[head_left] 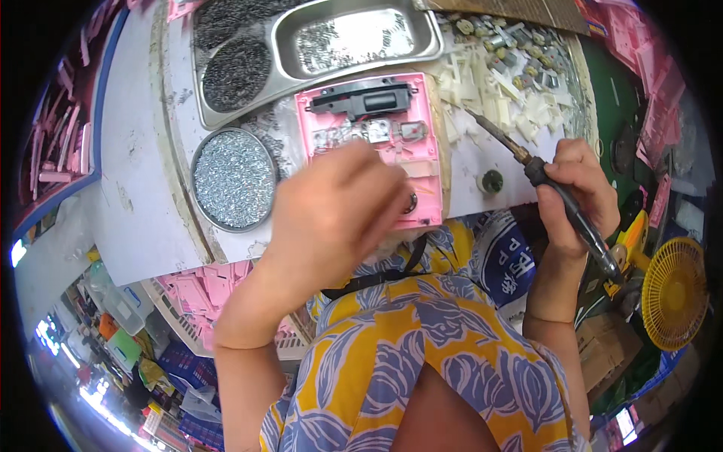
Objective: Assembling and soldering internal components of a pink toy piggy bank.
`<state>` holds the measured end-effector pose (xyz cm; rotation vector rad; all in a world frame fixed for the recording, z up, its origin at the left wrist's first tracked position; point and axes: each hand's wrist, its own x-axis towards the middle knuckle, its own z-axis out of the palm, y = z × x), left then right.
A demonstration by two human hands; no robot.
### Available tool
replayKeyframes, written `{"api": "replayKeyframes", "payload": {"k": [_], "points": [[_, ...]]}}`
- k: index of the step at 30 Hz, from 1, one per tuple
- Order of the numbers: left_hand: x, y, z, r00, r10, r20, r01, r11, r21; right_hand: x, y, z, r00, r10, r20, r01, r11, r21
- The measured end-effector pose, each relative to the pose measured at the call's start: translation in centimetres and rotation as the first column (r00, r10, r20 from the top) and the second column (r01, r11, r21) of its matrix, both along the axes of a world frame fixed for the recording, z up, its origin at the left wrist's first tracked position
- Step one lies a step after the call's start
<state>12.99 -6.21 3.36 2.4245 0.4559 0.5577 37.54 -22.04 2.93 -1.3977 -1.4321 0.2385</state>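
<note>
In front of me on the table lies a pink plastic housing (pixel 427 151). A black part (pixel 369 98) sits across its far end, with clear plastic parts (pixel 384 130) below it. My left hand (pixel 339 196) is over the housing's near left side, blurred, its fingers curled together. Whatever they pinch is hidden. At the right, my right hand (pixel 578 192) grips a soldering iron (pixel 572 211) by its black handle. The iron's dark tip points up and left, past the housing's right side. A small green-topped bottle (pixel 491 181) stands below the tip.
A round tin (pixel 234 179) of silvery screws stands left of the housing. Beyond it are a steel tray (pixel 437 47) and heaps of dark screws (pixel 237 74). White plastic parts (pixel 538 105) and small motors (pixel 520 53) lie at the far right. A yellow fan (pixel 674 294) is at the right.
</note>
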Motion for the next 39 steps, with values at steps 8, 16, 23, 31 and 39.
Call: {"api": "replayKeyframes", "payload": {"k": [8, 16, 23, 31, 39], "points": [[3.8, -2.4, -0.6, 0.801, -0.247, -0.545, 0.374, 0.918, 0.133, -0.3, -0.8, 0.3, 0.999, -0.004, -0.044, 0.005, 1.000, 0.016], [1.7, 0.8, -1.4, 0.958, -0.256, -0.129, 0.213, 0.936, -0.279, 0.1, -2.2, 0.2, 0.993, -0.084, -0.085, 0.087, 0.996, 0.030], [0.6, 0.1, -1.8, 0.986, -0.106, -0.129, 0.005, 0.792, -0.611, -0.4, 0.3, -0.1, 0.997, 0.014, -0.081, -0.012, 1.000, 0.027], [0.6, -0.2, -2.5, 0.991, -0.129, -0.045, 0.098, 0.899, -0.427, -0.5, -1.5, 0.8, 0.994, 0.031, -0.107, -0.030, 1.000, 0.006], [0.2, -1.6, -2.5, 0.993, -0.031, -0.114, 0.025, 0.998, -0.052, -2.0, -2.5, 0.5, 0.991, 0.118, -0.065, -0.126, 0.984, -0.122]]}}
